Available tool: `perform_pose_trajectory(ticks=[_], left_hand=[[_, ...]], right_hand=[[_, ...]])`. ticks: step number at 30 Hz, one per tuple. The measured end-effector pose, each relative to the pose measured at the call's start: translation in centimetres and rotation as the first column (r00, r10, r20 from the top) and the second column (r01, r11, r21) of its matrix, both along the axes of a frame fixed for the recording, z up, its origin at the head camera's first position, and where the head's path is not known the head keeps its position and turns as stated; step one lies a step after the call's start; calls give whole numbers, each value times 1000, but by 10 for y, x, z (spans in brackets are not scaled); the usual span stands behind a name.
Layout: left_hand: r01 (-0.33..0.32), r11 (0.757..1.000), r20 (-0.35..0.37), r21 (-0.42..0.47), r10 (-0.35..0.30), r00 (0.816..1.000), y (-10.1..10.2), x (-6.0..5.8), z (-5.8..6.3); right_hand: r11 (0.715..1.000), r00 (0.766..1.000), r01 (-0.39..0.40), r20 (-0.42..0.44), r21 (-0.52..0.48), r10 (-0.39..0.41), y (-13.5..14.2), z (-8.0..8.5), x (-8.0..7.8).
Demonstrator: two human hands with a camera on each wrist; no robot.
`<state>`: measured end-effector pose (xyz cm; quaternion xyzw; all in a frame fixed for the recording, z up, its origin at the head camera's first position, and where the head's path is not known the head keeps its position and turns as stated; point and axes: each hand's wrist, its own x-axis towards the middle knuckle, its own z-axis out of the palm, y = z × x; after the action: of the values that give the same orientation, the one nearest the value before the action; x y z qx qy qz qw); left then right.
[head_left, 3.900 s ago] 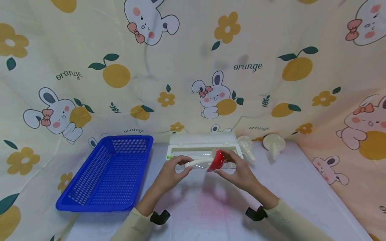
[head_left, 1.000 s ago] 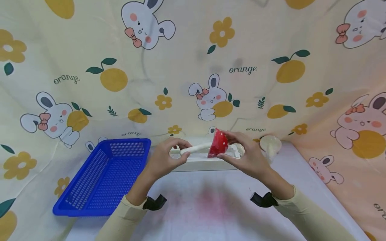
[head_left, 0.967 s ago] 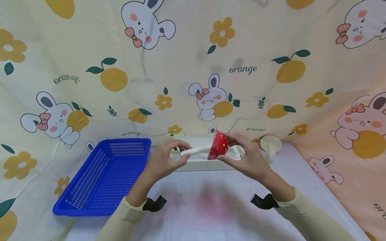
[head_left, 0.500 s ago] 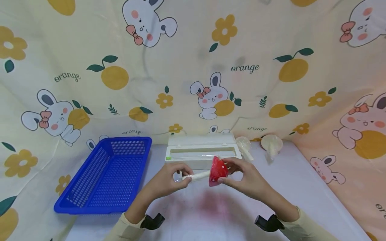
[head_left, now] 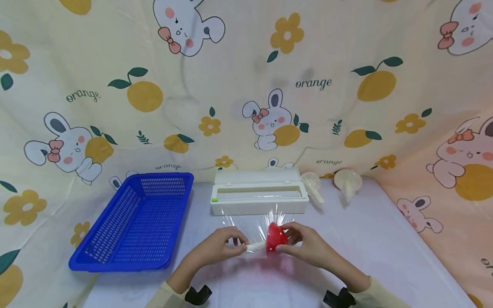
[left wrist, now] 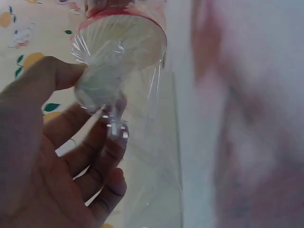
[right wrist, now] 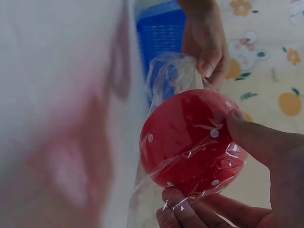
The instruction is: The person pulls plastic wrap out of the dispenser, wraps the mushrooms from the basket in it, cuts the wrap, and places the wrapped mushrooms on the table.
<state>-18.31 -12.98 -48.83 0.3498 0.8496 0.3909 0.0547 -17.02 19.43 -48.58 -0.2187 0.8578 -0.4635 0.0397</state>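
A toy mushroom (head_left: pixel 275 238) with a white-dotted red cap and a white stem (head_left: pixel 256 246) lies sideways between the hands, above the table. Clear cling film (head_left: pixel 246 223) wraps it and stretches back toward the white film dispenser (head_left: pixel 259 208). My left hand (head_left: pixel 220 248) pinches the stem's end through the film; bunched film shows at its fingertips in the left wrist view. My right hand (head_left: pixel 308 246) holds the red cap (right wrist: pixel 190 137), thumb on one side and fingers on the other. The left wrist view shows the cap's pale underside (left wrist: pixel 128 40) under tight, creased film.
A blue perforated basket (head_left: pixel 169 252) stands on the left of the white table (head_left: pixel 346 239). Two pale, film-wrapped mushroom-shaped things (head_left: pixel 313 188) lie right of the dispenser, one farther right than the other. A patterned cloth (head_left: pixel 231 85) hangs behind.
Both hands have come down from in front of the dispenser toward the person with the toy mushroom. The dispenser is uncovered again, and film now shows stretched between it and the cap.
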Motion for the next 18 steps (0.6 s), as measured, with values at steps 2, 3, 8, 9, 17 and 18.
perform_pose_trajectory(ticks=[2,3,8,9,17,18], left_hand=[[-3,1000,33,-7,4,999,1,-2,-6],[-10,1000,56,-16,11,998,2,-2,-9],[-72,993,124,-97,84,989,8,-8,-24],[-85,990,128,-111,99,987,9,-9,-27],[-181,971,109,-155,199,974,16,-18,-31],[-184,970,94,-157,200,975,17,-19,-30]], right_hand=[[1000,1000,5,1,13,-5,-1,-8,-2],[1000,1000,10,4,25,-10,-1,-11,-3],[994,996,61,56,96,-67,-4,-22,-10],[992,994,74,74,106,-82,-5,-23,-11],[970,979,169,85,176,-186,-11,-29,-23],[964,980,182,48,196,-195,-11,-29,-24]])
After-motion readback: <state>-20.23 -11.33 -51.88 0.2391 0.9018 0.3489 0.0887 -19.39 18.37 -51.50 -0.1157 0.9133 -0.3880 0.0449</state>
